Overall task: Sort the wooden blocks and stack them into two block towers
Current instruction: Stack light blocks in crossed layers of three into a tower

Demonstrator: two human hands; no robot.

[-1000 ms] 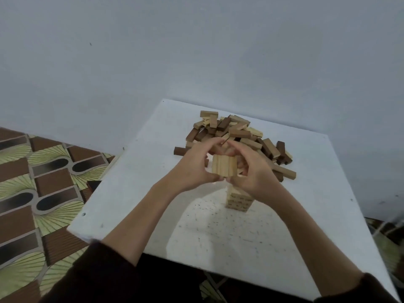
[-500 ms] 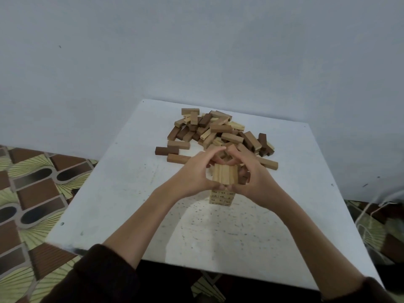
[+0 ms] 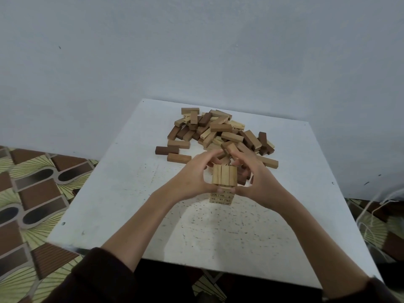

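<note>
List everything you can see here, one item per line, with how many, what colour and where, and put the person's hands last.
tower: one, light wood, middle of the table, top layer of three blocks side by side.
loose blocks: a heap, too many to count, light and dark brown mixed, far side of the table behind the tower.
table: one, white with dark specks, against the wall.
wall: pale grey-blue, behind the table.
floor: brown, green and black pattern, left and right of the table.
sleeves: dark, bottom edge.
left hand: curled round the tower's top layer from the left.
right hand: curled round it from the right.
</note>
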